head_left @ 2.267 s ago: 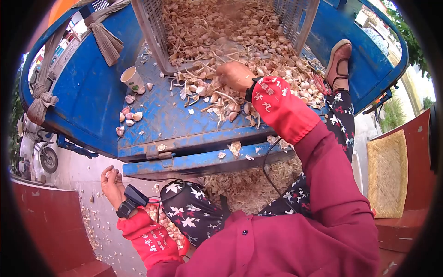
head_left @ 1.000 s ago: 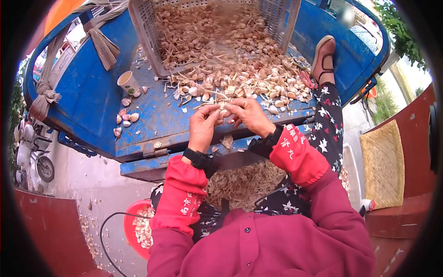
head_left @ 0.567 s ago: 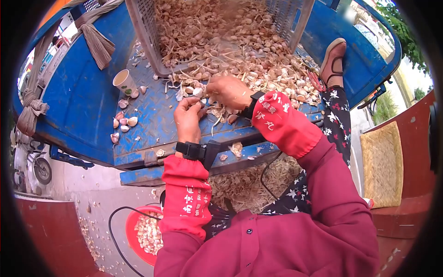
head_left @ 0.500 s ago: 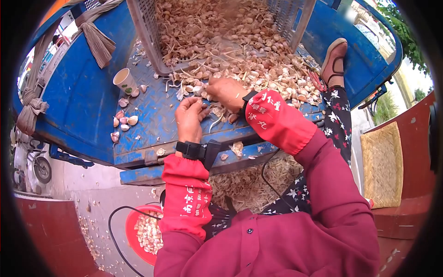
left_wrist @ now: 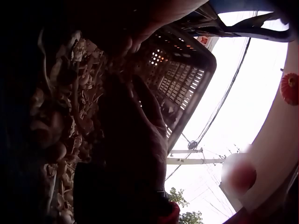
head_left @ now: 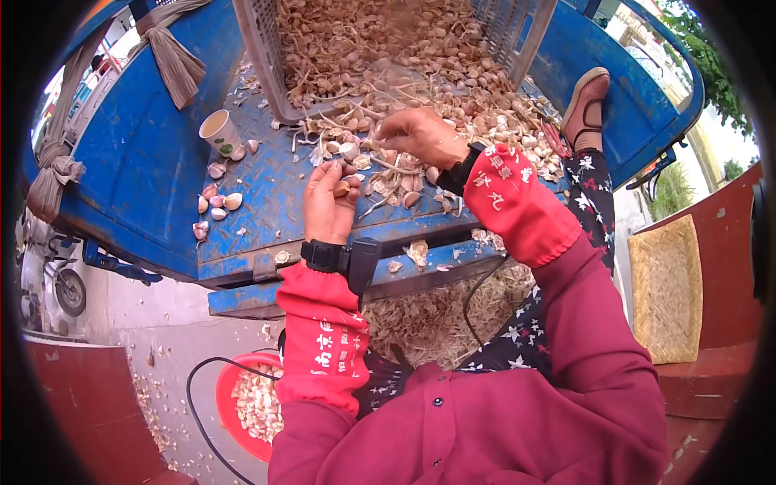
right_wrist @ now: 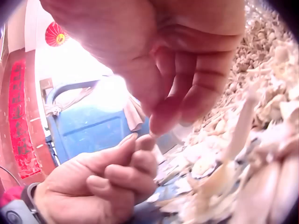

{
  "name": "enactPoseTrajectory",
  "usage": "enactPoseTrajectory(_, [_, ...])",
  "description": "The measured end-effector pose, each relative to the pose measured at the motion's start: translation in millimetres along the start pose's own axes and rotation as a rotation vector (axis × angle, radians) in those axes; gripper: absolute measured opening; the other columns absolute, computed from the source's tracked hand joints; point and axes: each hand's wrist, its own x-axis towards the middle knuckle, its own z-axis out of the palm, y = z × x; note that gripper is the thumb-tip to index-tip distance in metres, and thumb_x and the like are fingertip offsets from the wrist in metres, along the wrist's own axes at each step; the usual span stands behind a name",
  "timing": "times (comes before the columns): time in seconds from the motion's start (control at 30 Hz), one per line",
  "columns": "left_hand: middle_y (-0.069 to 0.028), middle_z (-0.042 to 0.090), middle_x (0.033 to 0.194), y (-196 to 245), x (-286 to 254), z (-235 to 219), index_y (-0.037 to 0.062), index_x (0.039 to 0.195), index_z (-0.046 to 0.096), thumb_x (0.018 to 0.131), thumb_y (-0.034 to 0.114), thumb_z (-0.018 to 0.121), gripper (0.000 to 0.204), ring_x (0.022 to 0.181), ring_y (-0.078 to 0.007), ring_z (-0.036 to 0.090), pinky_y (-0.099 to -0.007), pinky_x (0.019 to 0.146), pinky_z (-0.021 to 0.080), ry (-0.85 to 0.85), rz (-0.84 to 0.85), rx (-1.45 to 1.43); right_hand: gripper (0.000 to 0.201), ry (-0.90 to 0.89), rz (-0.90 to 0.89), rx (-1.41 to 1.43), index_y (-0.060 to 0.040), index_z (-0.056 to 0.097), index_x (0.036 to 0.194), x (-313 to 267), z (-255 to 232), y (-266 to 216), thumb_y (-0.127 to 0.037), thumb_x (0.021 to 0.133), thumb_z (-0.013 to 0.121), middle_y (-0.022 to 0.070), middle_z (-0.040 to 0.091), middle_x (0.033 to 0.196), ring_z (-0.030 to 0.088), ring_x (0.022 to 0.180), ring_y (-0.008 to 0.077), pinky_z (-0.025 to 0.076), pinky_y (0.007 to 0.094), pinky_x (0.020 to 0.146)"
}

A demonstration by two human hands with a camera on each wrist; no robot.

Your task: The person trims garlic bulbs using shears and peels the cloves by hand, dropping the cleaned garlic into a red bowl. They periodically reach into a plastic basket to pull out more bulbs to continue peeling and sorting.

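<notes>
In the head view my left hand (head_left: pixel 330 206) is palm up just over the blue truck bed, its fingers curled round a garlic clove (head_left: pixel 343 188). My right hand (head_left: pixel 427 136) hangs over the near edge of the garlic pile (head_left: pixel 485 129), back up and fingers bent downward. The right wrist view shows its thumb and index tips meeting just above the left fingertips; I cannot tell whether anything is pinched there. A whitish garlic piece (head_left: pixel 349 151) lies beyond the left fingertips. The left wrist view is mostly dark, with a hand (left_wrist: pixel 145 140) in shadow.
A grey plastic crate (head_left: pixel 271 73) tipped toward me spills garlic. A paper cup (head_left: pixel 218 129) leans at the left beside loose cloves (head_left: pixel 218 213). Below stands a red basin (head_left: pixel 226 404) of cloves. A black cable (head_left: pixel 191 388) loops near it. Husks (head_left: pixel 436 319) lie under the tailgate.
My left hand came up from low at the left to the pile. Both hands met briefly over the bed's edge. Since then, my right hand reached into the pile and drew up, away from the left.
</notes>
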Motion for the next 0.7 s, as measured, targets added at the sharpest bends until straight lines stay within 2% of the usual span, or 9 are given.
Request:
enactPoseTrajectory(0.13, [-0.0060,0.058,0.076,7,-8,10,0.0028,0.084,0.053,0.086,0.019,0.054,0.016,0.057,-0.0136,0.056,-0.0222,0.048,0.046,0.112,-0.066,-0.043,0.016,-0.305,-0.160,-0.388,-0.0038,0.057,0.074,-8,21,-7,-0.016,0.064,0.061,0.0121,0.055,0.078,0.057,0.082,0.0294,0.045,0.0399,0.066])
enactPoseTrajectory(0.2, [-0.0063,0.058,0.078,5,-7,5,0.0009,0.091,0.055,0.086,0.015,0.053,0.015,0.056,-0.0123,0.056,-0.0213,0.046,0.046,0.115,-0.066,0.007,0.016,-0.226,-0.130,-0.354,-0.0045,0.059,0.076,-10,31,-4,-0.016,0.065,0.062,0.0116,0.058,0.076,0.058,0.076,0.0297,0.045,0.0387,0.063])
enactPoseTrajectory(0.27, [-0.0057,0.058,0.078,6,-7,4,0.0006,0.095,0.055,0.085,0.013,0.053,0.016,0.055,-0.0112,0.055,-0.0206,0.045,0.045,0.094,-0.040,0.127,0.015,-0.202,0.074,-0.019,-0.0054,0.061,0.078,-7,34,8,-0.015,0.067,0.063,0.0115,0.060,0.073,0.060,0.067,0.0273,0.046,0.0366,0.060])
enactPoseTrajectory(0.33, [-0.0051,0.058,0.078,5,-8,4,0.0003,0.099,0.055,0.084,0.011,0.054,0.018,0.054,-0.0100,0.055,-0.0199,0.044,0.045,0.070,-0.017,0.246,0.013,-0.155,0.414,0.430,-0.0040,0.062,0.078,-7,33,16,-0.015,0.072,0.065,0.0062,0.060,0.064,0.057,0.055,0.0112,0.042,0.0282,0.045])
enactPoseTrajectory(0.4, [-0.0041,0.058,0.077,1,-9,8,0.0011,0.104,0.055,0.081,0.007,0.057,0.023,0.053,-0.0078,0.053,-0.0182,0.041,0.043,0.040,-0.011,0.388,0.013,-0.107,0.489,0.700,-0.0036,0.061,0.076,-9,30,1,-0.015,0.073,0.066,0.0037,0.059,0.063,0.054,0.053,0.0077,0.040,0.0253,0.042])
enactPoseTrajectory(0.53, [-0.0025,0.059,0.078,-5,-13,22,0.0029,0.100,0.055,0.080,0.008,0.060,0.021,0.052,-0.0059,0.051,-0.0168,0.041,0.040,-0.037,0.012,0.406,0.017,-0.084,0.510,0.520,-0.0025,0.060,0.075,-13,27,-21,-0.019,0.075,0.064,0.0051,0.059,0.064,0.052,0.052,0.0097,0.039,0.0271,0.042])
enactPoseTrajectory(0.6, [-0.0020,0.059,0.075,-4,-14,27,0.0037,0.095,0.055,0.080,0.008,0.060,0.017,0.052,-0.0051,0.050,-0.0164,0.041,0.039,-0.057,0.047,0.501,0.024,0.104,0.185,0.095,-0.0009,0.058,0.073,-16,33,-25,-0.024,0.078,0.061,0.0053,0.057,0.061,0.051,0.051,0.0117,0.038,0.0291,0.043])
enactPoseTrajectory(0.63, [-0.0019,0.059,0.074,-4,-13,25,0.0042,0.092,0.055,0.080,0.008,0.061,0.014,0.052,-0.0047,0.050,-0.0163,0.041,0.039,-0.072,0.047,0.511,0.029,0.048,0.275,0.091,0.0001,0.057,0.071,-16,31,-24,-0.027,0.079,0.059,0.0046,0.054,0.058,0.050,0.051,0.0129,0.038,0.0306,0.045])
enactPoseTrajectory(0.7, [-0.0028,0.059,0.074,-2,-13,23,0.0029,0.091,0.055,0.078,0.006,0.060,0.014,0.050,-0.0059,0.050,-0.0174,0.039,0.039,-0.135,0.062,0.410,0.025,-0.086,0.471,0.481,-0.0006,0.056,0.071,-15,18,-30,-0.023,0.080,0.060,0.0018,0.052,0.058,0.049,0.052,0.0106,0.038,0.0269,0.045])
